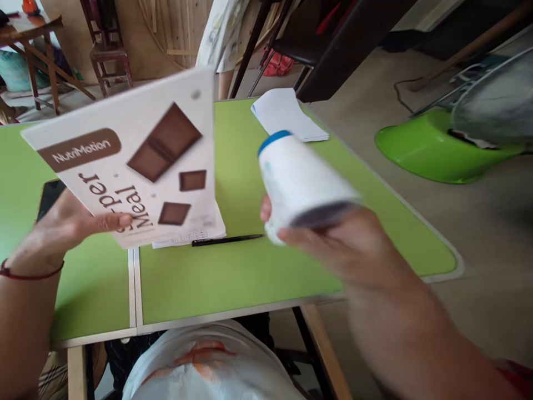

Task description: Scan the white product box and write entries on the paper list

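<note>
My left hand [75, 222] grips a flat white NutriMotion box [112, 183] printed with brown chocolate pieces, thumb across its front. The box is raised and tilted above the table's left half. On the right, my right hand [333, 239] is closed around a white cylindrical container [303, 178] with a blue end, tipped over and smeared by motion. Its blue end points up and left; the near end looks dark, and I cannot make out whether it is a lid or an opening. Below and between them, a black pen [227, 240] lies beside printed papers [220, 225] partly hidden by the box.
The green folding table [233, 283] has a pale metal edge and a centre seam. Folded white paper [283, 114] lies at its far right. A dark device [50, 197] shows behind my left hand. On the floor stand a green basin [433, 147] and a wooden chair [108, 53]. Someone's pale clothing [220, 33] shows beyond the table.
</note>
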### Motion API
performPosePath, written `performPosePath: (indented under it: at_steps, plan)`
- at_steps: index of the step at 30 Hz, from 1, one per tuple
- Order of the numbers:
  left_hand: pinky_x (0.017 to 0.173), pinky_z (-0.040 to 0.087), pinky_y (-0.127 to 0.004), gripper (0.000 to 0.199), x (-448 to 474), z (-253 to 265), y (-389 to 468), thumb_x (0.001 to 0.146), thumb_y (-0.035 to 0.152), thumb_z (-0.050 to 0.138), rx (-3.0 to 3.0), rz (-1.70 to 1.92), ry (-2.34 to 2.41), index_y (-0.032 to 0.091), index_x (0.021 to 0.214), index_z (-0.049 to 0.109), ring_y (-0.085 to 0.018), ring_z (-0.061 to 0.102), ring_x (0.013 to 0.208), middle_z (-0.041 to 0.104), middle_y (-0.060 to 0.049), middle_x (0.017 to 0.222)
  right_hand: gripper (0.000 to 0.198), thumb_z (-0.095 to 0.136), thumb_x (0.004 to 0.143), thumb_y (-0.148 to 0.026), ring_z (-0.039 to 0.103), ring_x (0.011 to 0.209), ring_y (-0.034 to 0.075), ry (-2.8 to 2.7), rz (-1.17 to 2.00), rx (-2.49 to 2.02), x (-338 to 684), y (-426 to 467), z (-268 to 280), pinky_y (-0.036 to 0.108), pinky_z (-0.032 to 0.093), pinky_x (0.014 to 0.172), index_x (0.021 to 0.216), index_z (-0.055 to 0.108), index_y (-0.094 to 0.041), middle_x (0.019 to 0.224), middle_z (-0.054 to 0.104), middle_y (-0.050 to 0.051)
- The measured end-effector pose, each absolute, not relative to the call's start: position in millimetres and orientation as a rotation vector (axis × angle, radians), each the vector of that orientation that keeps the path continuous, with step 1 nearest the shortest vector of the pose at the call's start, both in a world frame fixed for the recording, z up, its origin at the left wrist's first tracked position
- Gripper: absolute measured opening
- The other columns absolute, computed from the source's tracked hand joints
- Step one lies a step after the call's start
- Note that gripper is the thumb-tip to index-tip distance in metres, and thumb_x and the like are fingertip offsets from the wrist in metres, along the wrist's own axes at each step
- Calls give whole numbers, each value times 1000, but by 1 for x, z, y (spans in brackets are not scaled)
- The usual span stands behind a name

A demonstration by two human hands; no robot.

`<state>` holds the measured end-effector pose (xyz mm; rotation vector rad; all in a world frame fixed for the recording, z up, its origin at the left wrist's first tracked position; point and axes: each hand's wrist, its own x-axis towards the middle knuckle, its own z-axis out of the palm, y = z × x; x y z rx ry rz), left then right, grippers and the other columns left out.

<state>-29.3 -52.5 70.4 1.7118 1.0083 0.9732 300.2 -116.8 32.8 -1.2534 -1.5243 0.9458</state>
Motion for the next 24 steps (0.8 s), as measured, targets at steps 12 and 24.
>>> performPosePath:
  at_steps: [12,24]
  plan:
    - [103,49,-52,63,-46,20,-3,59,30,91,1686,1507,991,18,111,60,-29,60,113,65,-6,121,22,58,89,-33,60,93,33,-2208,45,-1507,384,-49,-37,49,52,70,107,63,-21,106,63,16]
    - [96,47,-62,61,-42,16,-5,52,42,92,1698,1349,1187,13,98,63,-28,61,97,64,-8,115,30,47,89,-7,51,52,15,-2607,-250,-911,356,-111,18,31,35,52,67,60,-22,58,59,0]
